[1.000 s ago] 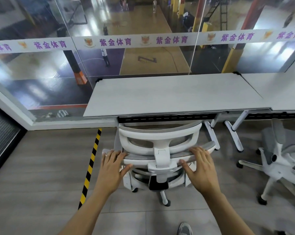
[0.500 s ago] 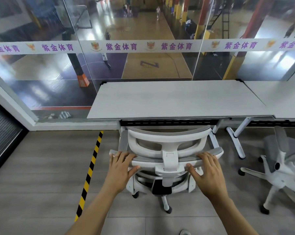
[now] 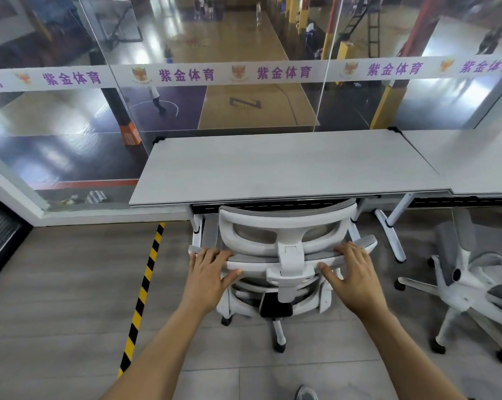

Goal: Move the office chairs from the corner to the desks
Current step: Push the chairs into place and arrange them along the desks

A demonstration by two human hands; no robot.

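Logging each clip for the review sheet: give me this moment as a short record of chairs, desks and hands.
scene: a person stands behind a chair that faces a desk
chair state: upright, headrest near the desk's front edge
left hand: holds the backrest top, left side
right hand: holds the backrest top, right side
other chair: to the right, appears tipped over, by the second desk
floor: yellow-black tape on the left

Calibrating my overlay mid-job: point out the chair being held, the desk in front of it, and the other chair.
held chair (image 3: 287, 219), head view, headrest top bar.
desk (image 3: 273, 168), head view, bare middle of top.
other chair (image 3: 447, 287), head view, white frame.
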